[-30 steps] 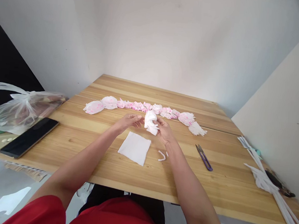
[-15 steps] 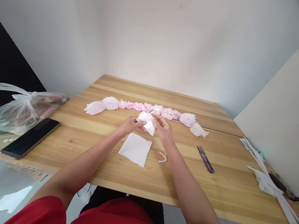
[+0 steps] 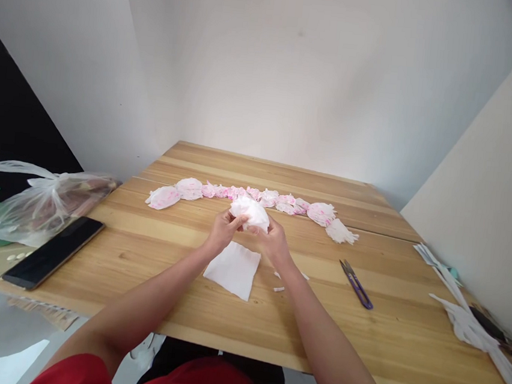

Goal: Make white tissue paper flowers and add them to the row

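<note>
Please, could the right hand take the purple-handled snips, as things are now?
Probably yes, but first it should release the bunched white material, which the right hand holds together with the left hand. The snips lie to its right, uncovered, and nothing seems to block the way.

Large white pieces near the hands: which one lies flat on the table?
The square sheet, lying on the table. It is spread out, whereas the crumpled bundle is held in the left hand and right hand.

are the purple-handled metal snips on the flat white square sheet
No, the snips lie on the brown wooden table, right of the sheet.
</note>
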`<state>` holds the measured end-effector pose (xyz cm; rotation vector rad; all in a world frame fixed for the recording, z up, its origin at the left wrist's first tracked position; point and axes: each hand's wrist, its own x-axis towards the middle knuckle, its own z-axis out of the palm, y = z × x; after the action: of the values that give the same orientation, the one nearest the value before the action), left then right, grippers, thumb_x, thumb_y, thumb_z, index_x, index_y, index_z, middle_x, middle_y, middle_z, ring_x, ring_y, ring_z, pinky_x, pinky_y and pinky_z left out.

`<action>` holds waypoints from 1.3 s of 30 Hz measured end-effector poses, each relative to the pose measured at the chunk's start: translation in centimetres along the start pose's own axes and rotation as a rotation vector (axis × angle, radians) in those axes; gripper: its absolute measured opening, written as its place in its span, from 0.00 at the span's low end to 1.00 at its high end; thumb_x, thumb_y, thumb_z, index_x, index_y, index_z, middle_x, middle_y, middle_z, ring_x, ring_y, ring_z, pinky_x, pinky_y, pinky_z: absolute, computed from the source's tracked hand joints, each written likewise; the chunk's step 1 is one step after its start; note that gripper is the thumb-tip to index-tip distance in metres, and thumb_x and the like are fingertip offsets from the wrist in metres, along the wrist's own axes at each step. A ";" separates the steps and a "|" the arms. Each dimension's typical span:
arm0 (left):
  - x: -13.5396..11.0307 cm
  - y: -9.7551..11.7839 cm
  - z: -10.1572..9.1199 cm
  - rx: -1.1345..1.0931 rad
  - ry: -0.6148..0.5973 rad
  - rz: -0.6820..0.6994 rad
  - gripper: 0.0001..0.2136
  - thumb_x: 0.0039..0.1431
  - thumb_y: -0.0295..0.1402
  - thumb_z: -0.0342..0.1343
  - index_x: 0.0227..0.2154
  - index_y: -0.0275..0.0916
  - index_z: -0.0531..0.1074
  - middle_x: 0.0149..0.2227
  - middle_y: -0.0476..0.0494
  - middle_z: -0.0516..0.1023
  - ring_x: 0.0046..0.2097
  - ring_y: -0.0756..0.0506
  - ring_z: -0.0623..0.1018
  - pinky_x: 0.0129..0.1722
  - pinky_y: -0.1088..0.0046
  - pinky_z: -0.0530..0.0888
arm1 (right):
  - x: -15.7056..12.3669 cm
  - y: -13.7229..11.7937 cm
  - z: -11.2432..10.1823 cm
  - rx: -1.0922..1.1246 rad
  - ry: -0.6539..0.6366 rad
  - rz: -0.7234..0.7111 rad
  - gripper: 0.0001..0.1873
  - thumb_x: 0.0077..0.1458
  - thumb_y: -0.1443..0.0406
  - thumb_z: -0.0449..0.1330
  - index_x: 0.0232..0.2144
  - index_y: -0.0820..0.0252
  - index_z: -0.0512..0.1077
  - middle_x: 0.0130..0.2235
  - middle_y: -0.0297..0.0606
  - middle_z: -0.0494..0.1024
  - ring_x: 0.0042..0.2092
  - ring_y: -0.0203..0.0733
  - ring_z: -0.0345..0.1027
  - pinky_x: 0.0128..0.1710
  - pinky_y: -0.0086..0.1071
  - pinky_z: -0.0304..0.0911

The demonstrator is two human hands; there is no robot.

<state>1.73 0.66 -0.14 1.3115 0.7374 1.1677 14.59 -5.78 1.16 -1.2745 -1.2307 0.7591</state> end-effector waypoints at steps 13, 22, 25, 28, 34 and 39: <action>-0.3 2.3 -1.4 0.164 -0.268 0.021 0.16 0.42 0.43 0.67 0.26 0.34 0.76 0.33 0.41 0.80 0.37 0.43 0.77 0.39 0.69 0.72 | 0.2 -0.1 -0.9 0.113 0.015 -0.039 0.14 0.45 0.54 0.66 0.23 0.57 0.69 0.23 0.30 0.66 0.27 0.35 0.57 0.28 0.28 0.54; -2.3 1.3 -2.4 0.244 -0.173 0.095 0.14 0.44 0.42 0.64 0.21 0.35 0.72 0.27 0.46 0.76 0.31 0.46 0.75 0.34 0.72 0.71 | -0.7 -0.4 0.4 -0.041 -0.037 -0.234 0.14 0.50 0.57 0.64 0.21 0.57 0.69 0.25 0.31 0.67 0.29 0.36 0.59 0.32 0.30 0.56; -2.6 0.6 -2.6 0.302 -0.165 0.139 0.12 0.47 0.41 0.63 0.23 0.36 0.72 0.29 0.46 0.77 0.34 0.45 0.75 0.37 0.71 0.71 | -0.6 -0.2 0.5 -0.113 -0.059 -0.276 0.15 0.51 0.57 0.63 0.19 0.56 0.68 0.24 0.31 0.66 0.28 0.36 0.59 0.31 0.30 0.56; -2.5 0.4 -2.7 0.228 -0.184 0.070 0.13 0.48 0.42 0.63 0.30 0.36 0.74 0.35 0.44 0.78 0.38 0.45 0.75 0.39 0.71 0.71 | -0.4 0.0 0.3 -0.112 -0.051 -0.240 0.14 0.51 0.58 0.63 0.20 0.56 0.68 0.25 0.31 0.67 0.28 0.36 0.59 0.31 0.30 0.56; -1.7 1.7 -3.2 0.118 -0.162 -0.040 0.16 0.47 0.44 0.64 0.30 0.35 0.73 0.31 0.47 0.74 0.33 0.50 0.70 0.33 0.76 0.66 | 0.1 0.3 -0.5 -0.051 -0.050 -0.084 0.11 0.45 0.56 0.67 0.25 0.56 0.73 0.28 0.33 0.72 0.30 0.38 0.63 0.29 0.30 0.59; -1.3 1.8 -3.6 0.135 -0.124 -0.022 0.13 0.47 0.41 0.62 0.26 0.36 0.69 0.24 0.51 0.67 0.28 0.52 0.64 0.28 0.77 0.61 | 0.6 0.2 -1.0 0.186 -0.060 0.084 0.20 0.40 0.57 0.70 0.37 0.54 0.76 0.37 0.36 0.79 0.35 0.42 0.70 0.32 0.33 0.67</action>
<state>-2.41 0.39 0.67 1.4704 0.7484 1.0232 15.75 -5.46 1.27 -1.1629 -1.1311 0.9563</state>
